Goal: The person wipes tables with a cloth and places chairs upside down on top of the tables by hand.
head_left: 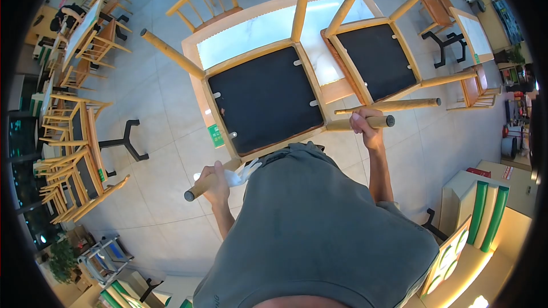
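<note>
An upturned wooden chair [268, 100] is right in front of me, its black underside facing up and its legs sticking out. My left hand [213, 186] is wrapped round one near leg, close to the dark-capped end. A white, crumpled cloth-like thing [240, 175] shows beside that hand; whether the fingers hold it too I cannot tell. My right hand [367, 126] is closed round the other near leg. To the right, a second upturned chair [377, 60] rests on the white-topped table [240, 37], with one of its legs just above my right hand.
Upright chairs [208, 5] stand at the table's far side. On the left are a table with a black metal base [128, 140] and upturned chairs [74, 165]. A bench with green stripes [485, 217] is at lower right. Another person [68, 17] is at far upper left.
</note>
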### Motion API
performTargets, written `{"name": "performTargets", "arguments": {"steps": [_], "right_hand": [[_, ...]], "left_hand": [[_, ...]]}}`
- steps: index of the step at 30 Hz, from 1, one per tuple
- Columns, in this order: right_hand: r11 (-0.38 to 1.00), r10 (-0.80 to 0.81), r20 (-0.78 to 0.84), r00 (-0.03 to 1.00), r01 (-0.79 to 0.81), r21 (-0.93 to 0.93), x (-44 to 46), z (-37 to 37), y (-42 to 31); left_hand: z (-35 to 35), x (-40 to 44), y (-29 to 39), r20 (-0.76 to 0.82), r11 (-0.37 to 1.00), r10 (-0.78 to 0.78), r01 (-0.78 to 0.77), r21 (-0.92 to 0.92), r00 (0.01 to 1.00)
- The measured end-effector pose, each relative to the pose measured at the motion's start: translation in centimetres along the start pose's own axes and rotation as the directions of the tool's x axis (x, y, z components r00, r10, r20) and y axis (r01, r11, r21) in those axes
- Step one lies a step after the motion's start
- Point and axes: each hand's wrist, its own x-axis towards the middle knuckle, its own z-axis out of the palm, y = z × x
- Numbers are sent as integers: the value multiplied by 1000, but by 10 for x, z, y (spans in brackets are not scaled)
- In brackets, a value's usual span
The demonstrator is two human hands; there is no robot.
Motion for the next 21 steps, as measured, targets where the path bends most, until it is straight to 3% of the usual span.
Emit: {"name": "performTargets", "arguments": {"steps": [10,16,21], "right_hand": [[999,19,84,996,-16,-38,13,4,9],[981,-19,144,989,47,-190,5,1,31],[981,-46,146,988,72,-180,-3,3,34]], "left_hand": [[2,-3,-21,-70,998,-30,34,48,997],[7,-5,-40,-50,994,-90,92,55,995],[10,-13,-41,-67,996,-78,75,-47,995]]}}
